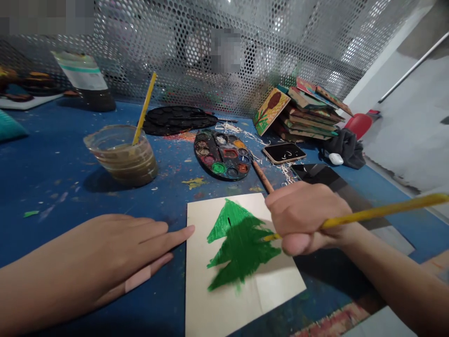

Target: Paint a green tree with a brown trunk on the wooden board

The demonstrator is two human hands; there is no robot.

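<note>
A pale wooden board point(224, 299) lies on the blue table point(52, 173) in front of me, with a green painted tree point(240, 245) on it. My right hand point(305, 217) is closed around a yellow-handled paintbrush point(379, 211), its tip on the tree's right side. My left hand point(115, 252) lies flat on the table, fingers stretched out, one fingertip touching the board's left edge. A plaster is wrapped round one left finger.
A round paint palette point(222, 155) sits behind the board. A jar of murky water point(122, 157) holds a yellow brush. A phone point(284, 152), a black tablet point(322, 174), a stack of painted boards point(301, 112), a black tray point(175, 119) and a perforated metal screen point(245, 47) stand farther back.
</note>
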